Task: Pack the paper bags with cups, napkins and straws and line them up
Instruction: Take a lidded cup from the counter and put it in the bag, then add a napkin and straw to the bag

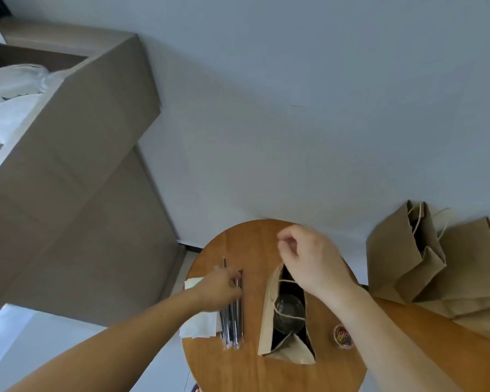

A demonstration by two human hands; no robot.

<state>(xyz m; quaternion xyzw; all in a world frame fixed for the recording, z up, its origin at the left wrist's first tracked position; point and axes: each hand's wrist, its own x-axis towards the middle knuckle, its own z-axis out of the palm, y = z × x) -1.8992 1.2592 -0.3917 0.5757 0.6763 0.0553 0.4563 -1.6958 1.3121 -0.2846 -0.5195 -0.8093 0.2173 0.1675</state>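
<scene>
Head view: I see the open paper bag [268, 323] standing upright in the middle of the round wooden tabletop [249, 369], with a clear cup [290, 312] down inside it. My right grip [311, 261] is raised above the bag's mouth, thumb and forefinger pinched narrow on its twine handle. Just left of the bag lie the wrapped straws [234, 323], partly over a stack of white napkins [198, 328]. My left grip [219, 287] rests on the straws' far ends; through the blur I cannot tell whether it has closed on any. A small dish of coloured paper clips [342, 336] sits right of the bag. More brown bags [408, 258] stand at the right by the pale wall [294, 108]. A brown cabinet [82, 165] rises on the left.
</scene>
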